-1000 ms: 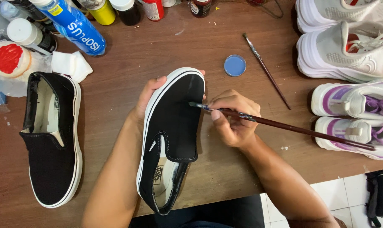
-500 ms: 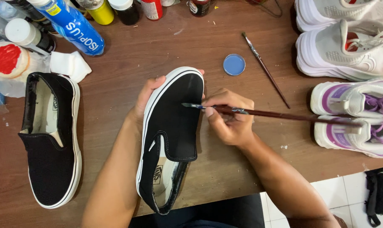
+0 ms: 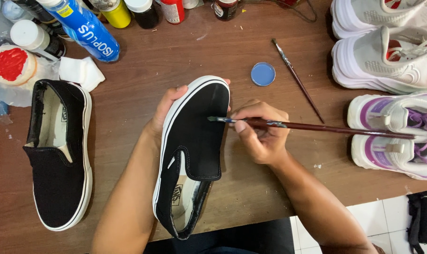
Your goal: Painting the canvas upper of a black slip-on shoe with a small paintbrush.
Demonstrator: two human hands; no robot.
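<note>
— Black cloth, that is what the slip-on shoe (image 3: 194,141) is made of, with a white edge all round. It lies on the brown wooden bench (image 3: 175,56), right in the middle, toe pointing away from the person.

— Who holds it?

— The left hand (image 3: 164,113) does. It wraps round the far side of the toe, and the fingertips peek over the white edge. That grip is closed on the shoe.

— And the other hand?

— The right hand (image 3: 260,136) is just beside the shoe on the right. Its grip is pinched tight on a long dark paintbrush (image 3: 317,127). The brush tip touches the black toe, and the long handle sticks out to the right, over a white and purple sneaker (image 3: 392,136).

— Is there paint near?

— Yes. A small round blue lid (image 3: 263,74) sits on the bench just past the hands. A second brush (image 3: 295,80) lies next to it, slanted.

— What else do you see?

— Another black slip-on shoe (image 3: 58,150) lies well off to the left. Near it is a white folded cloth (image 3: 81,71) and a round thing with red paint (image 3: 8,63) on it. A blue spray can (image 3: 81,28) lies tilted at the back, with little paint bottles (image 3: 143,11) in a row. White sneakers (image 3: 387,47) sit at the far right.
</note>
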